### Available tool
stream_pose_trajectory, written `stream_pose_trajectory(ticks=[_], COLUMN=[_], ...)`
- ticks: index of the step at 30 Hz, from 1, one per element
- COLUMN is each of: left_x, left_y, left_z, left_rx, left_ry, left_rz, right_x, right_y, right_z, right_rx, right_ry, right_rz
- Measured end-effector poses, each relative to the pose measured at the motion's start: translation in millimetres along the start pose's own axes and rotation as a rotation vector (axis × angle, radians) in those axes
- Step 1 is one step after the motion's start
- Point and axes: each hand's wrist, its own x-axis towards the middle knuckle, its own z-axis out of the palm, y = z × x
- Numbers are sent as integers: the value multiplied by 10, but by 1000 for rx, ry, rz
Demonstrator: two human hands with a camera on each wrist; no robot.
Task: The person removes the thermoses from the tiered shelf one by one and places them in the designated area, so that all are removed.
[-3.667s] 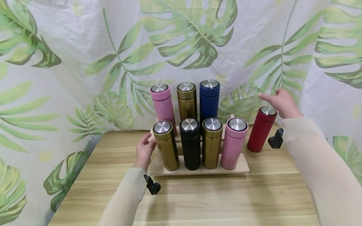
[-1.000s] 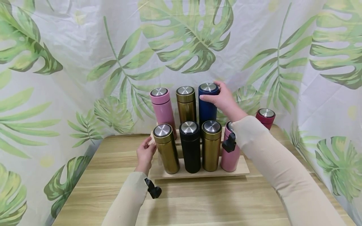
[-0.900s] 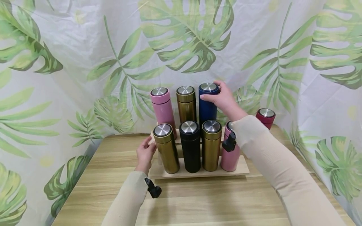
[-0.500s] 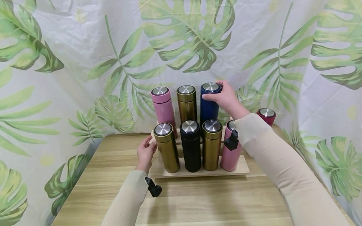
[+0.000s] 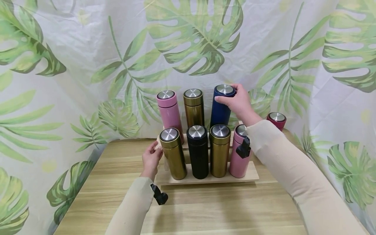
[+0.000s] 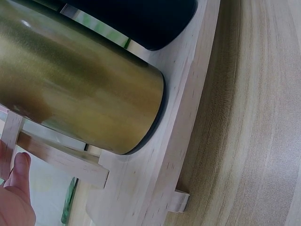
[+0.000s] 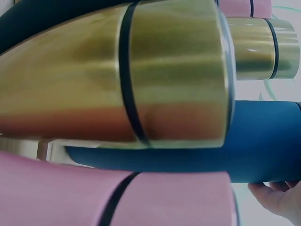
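Observation:
My right hand (image 5: pixel 241 101) grips the blue thermos (image 5: pixel 221 111) near its lid, thumb in front and fingers behind. The blue thermos stands in the back row, leaning slightly right; front bottles hide its base in the head view. My left hand (image 5: pixel 151 160) holds the left end of the wooden rack (image 5: pixel 249 171), its thumb (image 6: pixel 21 165) against a wooden side piece. Also in the back row are a pink thermos (image 5: pixel 171 114) and a gold thermos (image 5: pixel 194 112). In front stand a gold thermos (image 5: pixel 175 160), a black one (image 5: pixel 198 160), another gold one (image 5: pixel 219 160) and a pink one (image 5: pixel 239 163).
A red thermos (image 5: pixel 277 121) stands right of the rack, mostly hidden behind the right sleeve. The rack rests on a wood-grain table (image 5: pixel 211 209). A leaf-patterned cloth (image 5: pixel 132 39) hangs close behind the back row.
The right hand came from above the red thermos to the blue one and took hold of it. In the last half second the blue thermos shifted right. The left hand stayed on the rack.

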Motion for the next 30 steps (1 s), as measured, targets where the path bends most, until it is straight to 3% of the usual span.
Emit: stream_pose_trajectory(ticks=[11,30], left_x=[2,25], left_y=[-10,-17], left_z=[-7,-15], left_rx=[11,8], left_ry=[-10,-20], left_rz=[-14,-10], right_x=[22,-12], right_y=[65,7], right_z=[-103,-367], right_rx=[15,-5], right_ry=[94,238], right_rz=[-89,-140])
